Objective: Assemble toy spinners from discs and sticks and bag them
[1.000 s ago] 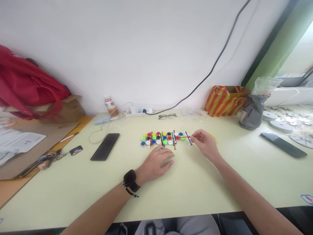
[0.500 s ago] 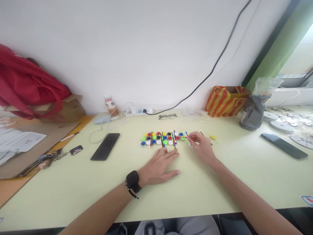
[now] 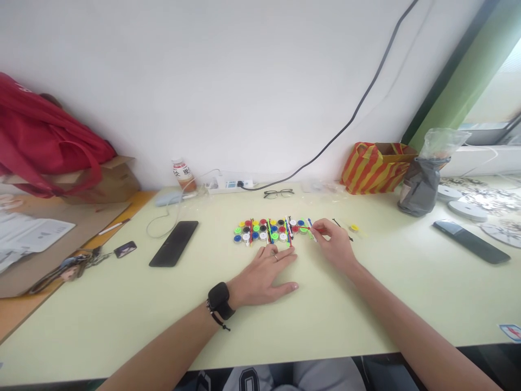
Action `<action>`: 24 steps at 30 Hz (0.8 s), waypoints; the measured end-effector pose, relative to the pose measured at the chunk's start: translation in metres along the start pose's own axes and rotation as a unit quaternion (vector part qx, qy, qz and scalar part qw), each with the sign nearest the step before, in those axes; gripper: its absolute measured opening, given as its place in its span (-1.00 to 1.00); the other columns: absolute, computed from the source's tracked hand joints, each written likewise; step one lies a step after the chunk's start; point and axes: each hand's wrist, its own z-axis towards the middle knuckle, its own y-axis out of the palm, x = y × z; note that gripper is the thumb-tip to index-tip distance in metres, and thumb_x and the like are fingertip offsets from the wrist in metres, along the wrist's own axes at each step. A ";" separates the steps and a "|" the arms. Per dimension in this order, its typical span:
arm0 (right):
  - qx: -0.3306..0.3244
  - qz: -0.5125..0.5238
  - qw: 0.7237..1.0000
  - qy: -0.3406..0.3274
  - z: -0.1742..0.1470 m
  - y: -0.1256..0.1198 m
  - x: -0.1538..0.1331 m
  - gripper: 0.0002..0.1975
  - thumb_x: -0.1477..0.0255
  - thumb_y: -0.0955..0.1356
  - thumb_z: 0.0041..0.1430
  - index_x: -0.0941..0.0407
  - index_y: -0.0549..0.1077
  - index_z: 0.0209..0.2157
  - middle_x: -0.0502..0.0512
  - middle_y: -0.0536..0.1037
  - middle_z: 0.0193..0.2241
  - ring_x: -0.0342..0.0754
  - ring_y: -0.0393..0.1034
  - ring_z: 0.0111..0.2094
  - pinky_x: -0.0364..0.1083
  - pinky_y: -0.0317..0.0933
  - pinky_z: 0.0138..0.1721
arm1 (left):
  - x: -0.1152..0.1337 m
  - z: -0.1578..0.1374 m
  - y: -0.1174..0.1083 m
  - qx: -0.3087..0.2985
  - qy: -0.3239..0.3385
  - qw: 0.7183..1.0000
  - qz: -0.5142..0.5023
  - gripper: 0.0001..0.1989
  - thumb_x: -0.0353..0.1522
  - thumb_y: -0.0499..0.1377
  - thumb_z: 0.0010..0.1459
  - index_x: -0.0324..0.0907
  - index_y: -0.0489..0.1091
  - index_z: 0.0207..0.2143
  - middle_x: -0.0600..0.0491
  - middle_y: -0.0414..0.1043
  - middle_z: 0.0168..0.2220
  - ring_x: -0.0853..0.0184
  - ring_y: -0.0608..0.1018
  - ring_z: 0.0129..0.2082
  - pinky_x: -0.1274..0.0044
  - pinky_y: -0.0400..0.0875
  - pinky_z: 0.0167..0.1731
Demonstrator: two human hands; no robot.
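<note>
My left hand (image 3: 264, 278) lies palm down on the table with its fingers apart, holding nothing. Its fingertips reach the near ends of thin coloured sticks (image 3: 269, 232). These sticks lie in bunches across small round discs (image 3: 255, 236) of several colours, set in rows. My right hand (image 3: 336, 243) pinches a thin red stick (image 3: 303, 228) that points left over the right end of the rows. Under its fingers lies a blue and white stick (image 3: 310, 224). To its right are a black stick (image 3: 344, 230) and a yellow disc (image 3: 353, 228).
Eyeglasses (image 3: 279, 194) and a power strip (image 3: 232, 184) sit along the wall. A black phone (image 3: 174, 244) lies left, a second phone (image 3: 470, 241) right. A bottle (image 3: 183, 175), striped bag (image 3: 368, 168), grey bag (image 3: 421, 187) and keys (image 3: 83, 263) surround the work area.
My right hand still pinches the red stick, shifted only very slightly. The left hand stays flat in place. The whole view has moved a little.
</note>
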 end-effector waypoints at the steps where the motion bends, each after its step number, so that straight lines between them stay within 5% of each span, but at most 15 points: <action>1: -0.005 -0.004 1.000 -0.002 0.000 0.000 0.000 -0.82 0.25 0.32 0.29 0.05 0.47 -0.31 0.11 0.63 -0.34 0.06 0.53 -0.28 0.08 0.44 -0.11 | 0.000 0.000 0.000 -0.001 -0.001 1.000 0.001 -0.39 -0.04 0.15 0.34 0.03 0.24 0.37 -0.01 0.21 0.42 -0.05 0.34 0.17 0.06 0.25 0.20; 9: -0.042 -0.053 0.996 -0.064 -0.001 -0.010 -0.006 -0.79 0.40 0.29 0.28 0.04 0.58 -0.21 0.15 0.63 -0.27 0.06 0.51 -0.31 0.04 0.42 -0.22 | -0.001 -0.001 -0.001 0.008 -0.007 1.000 -0.002 -0.42 -0.05 0.18 0.32 0.04 0.29 0.33 -0.03 0.22 0.41 -0.04 0.35 0.14 0.07 0.27 0.18; 18: -0.190 -0.023 0.980 -0.052 -0.009 -0.021 -0.029 -0.77 0.53 0.26 0.13 0.05 0.55 -0.36 0.08 0.61 -0.38 -0.01 0.44 -0.39 -0.06 0.30 -0.37 | -0.005 -0.002 0.001 0.075 -0.044 0.993 -0.074 -0.51 -0.19 0.21 0.35 0.00 0.31 0.29 -0.01 0.42 0.23 0.07 0.35 0.18 0.18 0.28 0.23; 24: -0.297 0.054 0.953 -0.029 -0.018 -0.015 -0.048 -0.75 0.56 0.24 0.12 0.06 0.54 -0.32 0.05 0.59 -0.37 -0.03 0.43 -0.36 -0.08 0.28 -0.34 | -0.008 -0.003 -0.001 0.071 -0.038 0.991 -0.109 -0.84 -0.25 0.18 0.38 -0.03 0.53 -0.08 0.02 0.57 -0.09 0.17 0.51 0.00 0.33 0.41 0.07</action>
